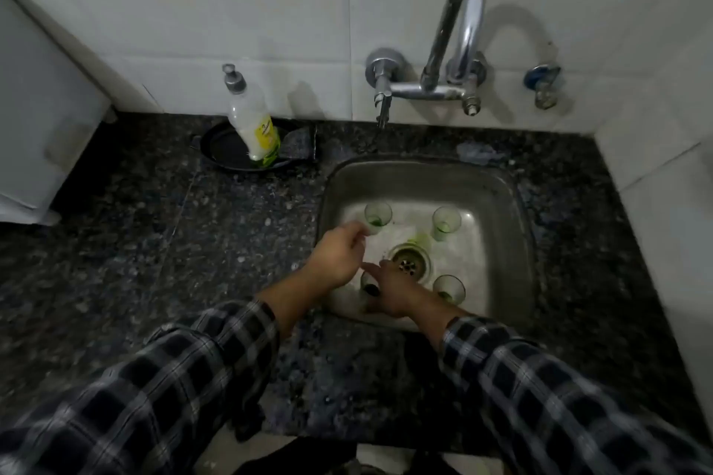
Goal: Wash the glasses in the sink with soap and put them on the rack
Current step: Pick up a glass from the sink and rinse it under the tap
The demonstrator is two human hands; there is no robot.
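Several small clear glasses with green residue stand in the steel sink [513,243]. My left hand [337,258] reaches in from the left, its curled fingertips on the back-left glass [379,217]; motion blur hides the exact grip. My right hand [395,291] lies low over the front-left glass [366,280], fingers stretched toward the drain [408,261], and covers most of that glass. The back-right glass [446,222] and the front-right glass [448,288] stand untouched. A soap bottle [254,123] with a pump top leans on a black plate [220,150] left of the sink.
A chrome tap [461,31] arches from the tiled wall over the sink, with no water running. Dark speckled granite counter [193,243] surrounds the basin. A white appliance [34,108] stands at the far left. A small blue-handled valve [543,83] sits on the wall at the right.
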